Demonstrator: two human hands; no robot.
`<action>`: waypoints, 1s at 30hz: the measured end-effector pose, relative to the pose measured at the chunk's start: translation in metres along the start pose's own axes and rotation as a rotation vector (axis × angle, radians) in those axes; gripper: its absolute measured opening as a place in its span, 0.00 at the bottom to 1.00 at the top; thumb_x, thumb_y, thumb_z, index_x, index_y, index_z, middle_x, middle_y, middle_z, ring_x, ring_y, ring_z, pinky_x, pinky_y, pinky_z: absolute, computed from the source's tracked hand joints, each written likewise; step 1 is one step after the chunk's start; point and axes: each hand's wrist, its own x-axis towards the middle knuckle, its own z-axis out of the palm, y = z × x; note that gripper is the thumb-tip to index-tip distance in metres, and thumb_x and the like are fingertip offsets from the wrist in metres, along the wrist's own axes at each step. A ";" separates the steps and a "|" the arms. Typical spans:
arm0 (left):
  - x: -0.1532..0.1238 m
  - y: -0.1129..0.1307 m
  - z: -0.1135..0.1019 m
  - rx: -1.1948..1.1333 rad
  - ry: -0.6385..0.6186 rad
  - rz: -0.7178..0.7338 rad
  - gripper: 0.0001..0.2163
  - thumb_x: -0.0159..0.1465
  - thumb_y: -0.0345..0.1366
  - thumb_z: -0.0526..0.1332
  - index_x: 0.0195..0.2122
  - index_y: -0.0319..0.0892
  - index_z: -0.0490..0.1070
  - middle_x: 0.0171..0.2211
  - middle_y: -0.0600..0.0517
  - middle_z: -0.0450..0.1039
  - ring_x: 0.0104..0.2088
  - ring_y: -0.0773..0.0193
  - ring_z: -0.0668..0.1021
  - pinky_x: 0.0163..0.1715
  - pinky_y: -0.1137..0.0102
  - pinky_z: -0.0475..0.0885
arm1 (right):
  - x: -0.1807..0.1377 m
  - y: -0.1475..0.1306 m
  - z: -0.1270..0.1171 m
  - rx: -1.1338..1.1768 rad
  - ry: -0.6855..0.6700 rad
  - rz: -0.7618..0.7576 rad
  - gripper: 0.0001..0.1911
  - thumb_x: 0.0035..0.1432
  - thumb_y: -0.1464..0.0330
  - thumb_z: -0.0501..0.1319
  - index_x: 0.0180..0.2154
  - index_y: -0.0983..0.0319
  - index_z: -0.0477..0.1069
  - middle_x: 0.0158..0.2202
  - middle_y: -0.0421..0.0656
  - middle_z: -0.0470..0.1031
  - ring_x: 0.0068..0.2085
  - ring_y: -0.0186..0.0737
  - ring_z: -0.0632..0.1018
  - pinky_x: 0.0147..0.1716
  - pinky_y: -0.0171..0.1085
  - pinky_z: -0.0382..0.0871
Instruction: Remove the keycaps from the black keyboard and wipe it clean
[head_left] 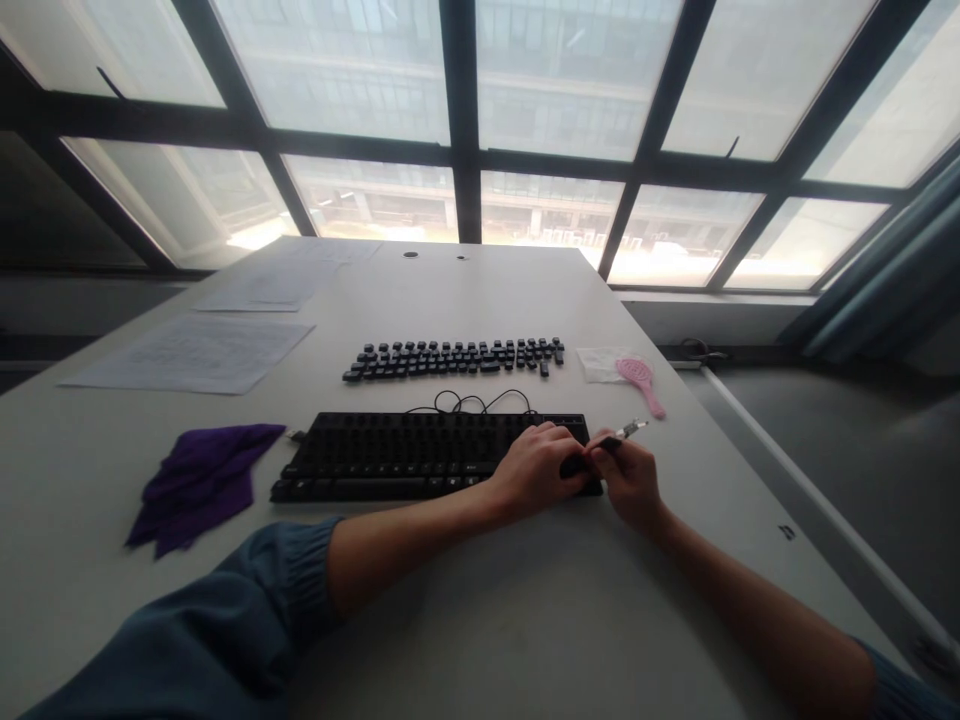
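Note:
A black keyboard [397, 455] lies in front of me; keycaps sit along its near rows, while its upper rows look stripped of caps. My left hand [536, 465] rests over its right end, fingers bent around a small dark piece [574, 465] that I cannot make out clearly. Close beside it, at the keyboard's right edge, my right hand [628, 480] is closed on a small tool [628, 430] with a dark handle and a pale, shiny end pointing up and right. Behind the keyboard, loose black keycaps [457, 358] stand in rows.
A purple cloth [202, 485] lies left of the keyboard, near its USB plug [296, 436]. The thin cable [469, 402] loops behind the keyboard. Papers [187, 352] cover the far left. At right lie a pink hairbrush [637, 376] and a clear plastic bag [596, 364], near the table's edge.

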 end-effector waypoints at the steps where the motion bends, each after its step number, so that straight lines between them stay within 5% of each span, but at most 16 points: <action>1: 0.000 0.000 -0.001 -0.015 0.000 -0.002 0.06 0.59 0.36 0.68 0.37 0.43 0.77 0.37 0.51 0.77 0.40 0.59 0.75 0.44 0.66 0.69 | 0.001 -0.001 -0.001 -0.013 -0.009 -0.010 0.13 0.65 0.63 0.58 0.31 0.62 0.73 0.29 0.43 0.72 0.29 0.39 0.72 0.30 0.38 0.67; 7: 0.002 0.005 -0.005 -0.076 0.035 -0.016 0.07 0.61 0.36 0.67 0.39 0.43 0.75 0.36 0.51 0.77 0.40 0.59 0.76 0.44 0.66 0.69 | 0.007 -0.013 -0.002 -0.091 -0.008 -0.073 0.12 0.65 0.64 0.59 0.29 0.61 0.72 0.30 0.43 0.72 0.31 0.40 0.73 0.33 0.38 0.67; 13: 0.003 0.008 -0.010 -0.053 0.101 0.009 0.17 0.61 0.36 0.69 0.50 0.45 0.69 0.39 0.53 0.78 0.43 0.60 0.76 0.47 0.66 0.68 | 0.008 -0.013 0.001 -0.078 0.126 0.145 0.16 0.65 0.59 0.59 0.31 0.63 0.75 0.26 0.42 0.75 0.27 0.39 0.73 0.28 0.36 0.67; 30: 0.002 0.009 -0.014 0.209 0.017 0.174 0.06 0.69 0.37 0.59 0.43 0.45 0.76 0.46 0.48 0.73 0.48 0.57 0.72 0.50 0.62 0.67 | 0.008 -0.015 0.005 -0.041 0.136 0.214 0.17 0.63 0.58 0.61 0.26 0.63 0.71 0.22 0.40 0.71 0.24 0.36 0.70 0.22 0.33 0.63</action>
